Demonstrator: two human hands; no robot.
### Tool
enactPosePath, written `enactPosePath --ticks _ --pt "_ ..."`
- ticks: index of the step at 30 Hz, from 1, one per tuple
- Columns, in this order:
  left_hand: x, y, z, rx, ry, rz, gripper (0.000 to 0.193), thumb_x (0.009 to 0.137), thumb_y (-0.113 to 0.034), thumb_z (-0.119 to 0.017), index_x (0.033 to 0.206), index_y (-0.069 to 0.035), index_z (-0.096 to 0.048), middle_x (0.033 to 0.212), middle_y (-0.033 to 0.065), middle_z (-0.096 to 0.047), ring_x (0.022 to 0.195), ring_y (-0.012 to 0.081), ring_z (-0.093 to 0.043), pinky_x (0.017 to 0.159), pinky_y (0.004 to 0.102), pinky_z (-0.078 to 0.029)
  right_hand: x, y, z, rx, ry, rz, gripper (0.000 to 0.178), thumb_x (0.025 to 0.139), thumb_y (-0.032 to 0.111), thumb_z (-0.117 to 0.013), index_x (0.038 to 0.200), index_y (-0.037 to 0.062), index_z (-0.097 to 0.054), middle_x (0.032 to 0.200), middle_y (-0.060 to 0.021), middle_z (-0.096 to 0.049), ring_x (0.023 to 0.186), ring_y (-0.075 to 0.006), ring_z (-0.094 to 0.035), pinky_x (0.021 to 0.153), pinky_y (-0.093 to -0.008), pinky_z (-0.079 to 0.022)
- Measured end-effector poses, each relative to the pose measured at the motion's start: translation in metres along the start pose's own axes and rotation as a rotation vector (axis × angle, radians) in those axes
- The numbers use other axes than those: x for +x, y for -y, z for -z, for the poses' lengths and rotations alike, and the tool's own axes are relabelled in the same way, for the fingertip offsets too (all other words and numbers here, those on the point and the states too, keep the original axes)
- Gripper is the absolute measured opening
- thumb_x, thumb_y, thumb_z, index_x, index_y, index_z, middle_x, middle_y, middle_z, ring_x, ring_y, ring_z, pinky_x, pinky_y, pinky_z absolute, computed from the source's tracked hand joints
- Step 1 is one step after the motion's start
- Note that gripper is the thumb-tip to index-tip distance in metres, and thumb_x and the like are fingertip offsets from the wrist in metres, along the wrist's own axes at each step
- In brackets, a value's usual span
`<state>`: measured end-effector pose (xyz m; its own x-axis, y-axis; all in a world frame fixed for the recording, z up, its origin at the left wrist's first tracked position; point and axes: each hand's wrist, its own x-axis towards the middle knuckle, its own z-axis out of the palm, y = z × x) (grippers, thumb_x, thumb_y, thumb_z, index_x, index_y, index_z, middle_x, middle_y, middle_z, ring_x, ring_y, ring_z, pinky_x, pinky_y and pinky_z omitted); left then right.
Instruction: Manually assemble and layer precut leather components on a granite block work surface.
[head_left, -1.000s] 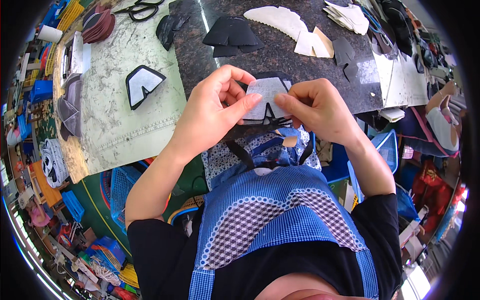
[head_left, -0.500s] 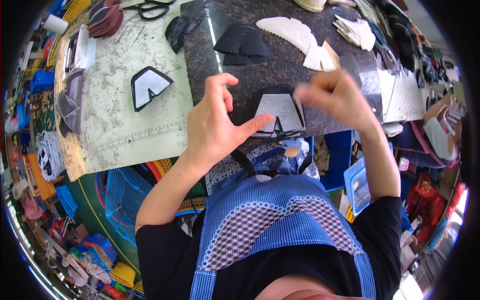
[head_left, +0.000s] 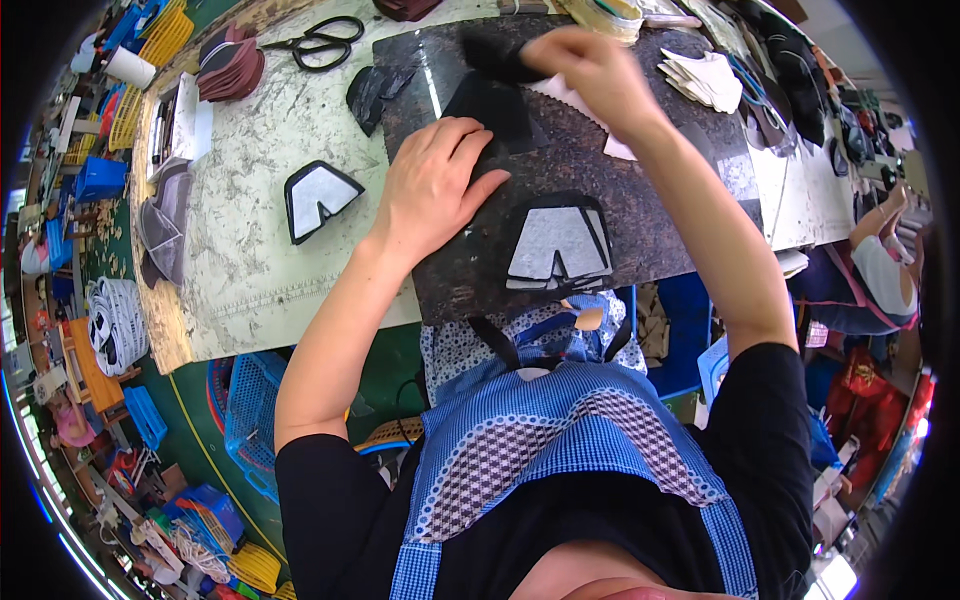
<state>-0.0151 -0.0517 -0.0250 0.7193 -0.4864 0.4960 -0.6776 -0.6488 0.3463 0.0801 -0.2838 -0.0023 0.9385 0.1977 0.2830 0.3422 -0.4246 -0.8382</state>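
Note:
My right hand (head_left: 592, 75), blurred by motion, grips the edge of a black cut piece (head_left: 492, 55) at the far side of the dark stone slab. My left hand (head_left: 432, 190) lies with fingers spread loosely, its fingertips at the edge of a black stack of pieces (head_left: 495, 112). In front of me on the slab rest notched grey-white panels with black borders (head_left: 560, 238), stacked slightly askew. A similar notched panel (head_left: 322, 195) lies to the left on the pale tabletop.
The dark slab (head_left: 450, 270) sits on the scuffed table (head_left: 240, 250). Black-handled scissors (head_left: 322, 45), maroon pieces (head_left: 230, 72) and folded grey pieces (head_left: 165, 225) lie left. White pieces (head_left: 705, 80) lie right. A blue basket (head_left: 255, 410) stands below the table's edge. Another person (head_left: 880, 260) is at far right.
My right hand has moved away from the near panels to the far side and taken hold of a black piece. My left hand has left the panels for the black stack.

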Motion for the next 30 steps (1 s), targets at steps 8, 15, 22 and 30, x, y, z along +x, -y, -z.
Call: enactPosePath --ticks 8,15,22,30 --pt "0.020 0.008 -0.005 -0.224 -0.014 0.344 0.019 0.099 -0.017 -0.064 0.111 -0.003 -0.061 0.098 0.0129 -0.069 0.091 0.0271 -0.069 0.085 0.0359 -0.053 -0.159 0.072 0.038 -0.455 0.203 0.618 0.031 0.068 0.014 -0.080 0.098 0.0088 -0.076 0.092 -0.0034 -0.070 0.090 -0.0218 -0.065 0.074 -0.0342 -0.053" --pt "0.041 0.003 -0.003 -0.296 -0.088 0.351 0.018 0.098 -0.017 -0.066 0.110 -0.003 -0.063 0.099 0.0086 -0.069 0.092 0.0217 -0.067 0.084 0.0325 -0.052 -0.140 0.000 0.129 -0.515 -0.310 -0.101 0.032 0.078 0.017 -0.080 0.107 0.0067 -0.073 0.107 -0.0104 -0.070 0.105 -0.0296 -0.063 0.090 -0.0400 -0.051" --pt "0.119 -0.070 -0.030 -0.420 0.220 0.000 0.044 0.087 -0.015 -0.075 0.128 -0.005 -0.061 0.123 0.0141 -0.066 0.116 0.0300 -0.065 0.100 0.0394 -0.051 -0.116 -0.047 0.160 -0.380 -0.041 -0.131 0.033 0.086 0.021 -0.075 0.113 0.0050 -0.066 0.128 -0.0133 -0.062 0.125 -0.0283 -0.053 0.107 -0.0410 -0.042" --pt "0.184 -0.086 -0.108 -0.259 0.287 -0.211 0.072 0.082 -0.025 -0.078 0.143 -0.004 -0.048 0.142 0.0163 -0.054 0.131 0.0333 -0.053 0.111 0.0431 -0.041 -0.118 -0.068 0.158 -0.891 -0.217 0.177 0.031 0.083 0.013 -0.075 0.110 0.0043 -0.063 0.107 -0.0078 -0.069 0.105 -0.0178 -0.064 0.094 -0.0333 -0.049"
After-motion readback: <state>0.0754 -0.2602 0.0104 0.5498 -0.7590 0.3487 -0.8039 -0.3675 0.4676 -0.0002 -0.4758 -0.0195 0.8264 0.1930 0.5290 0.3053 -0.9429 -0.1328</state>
